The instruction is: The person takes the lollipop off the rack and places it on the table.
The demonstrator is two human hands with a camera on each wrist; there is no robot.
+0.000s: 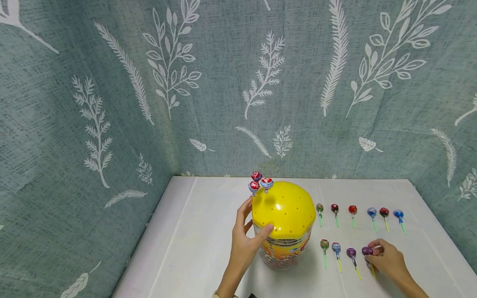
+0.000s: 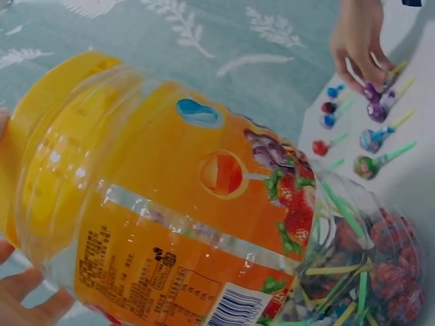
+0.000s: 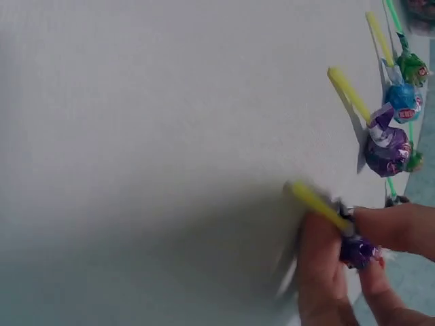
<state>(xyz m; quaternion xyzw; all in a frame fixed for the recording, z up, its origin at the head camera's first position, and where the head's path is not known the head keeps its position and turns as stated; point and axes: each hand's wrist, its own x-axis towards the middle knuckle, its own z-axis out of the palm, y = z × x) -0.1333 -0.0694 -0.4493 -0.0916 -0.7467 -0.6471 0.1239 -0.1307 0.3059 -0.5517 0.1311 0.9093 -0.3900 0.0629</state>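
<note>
"Leaf-printed green cloth (image 1: 223,62) hangs behind the white table (image 1: 201,240). What's gripped?"

"A purple lollipop (image 1: 367,251), at the near row's right end; the right hand (image 1: 389,261) pinches its wrapped neck."

"And the left hand (image 1: 246,244)?"

"It holds the jar (image 1: 281,253) by its yellow lid (image 1: 285,207), probably for steadiness. Rows likely keep the other lollipops (image 1: 352,209) reachable."

"The pinched one's look?"

"Shiny purple wrapper, yellow stick."

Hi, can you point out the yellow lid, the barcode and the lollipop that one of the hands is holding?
Yellow lid (image 1: 284,209): head view, on its top.
Barcode (image 2: 236,308): left wrist view, on its printed stripes.
Held lollipop (image 3: 359,252): right wrist view, on its purple wrapper.
</note>
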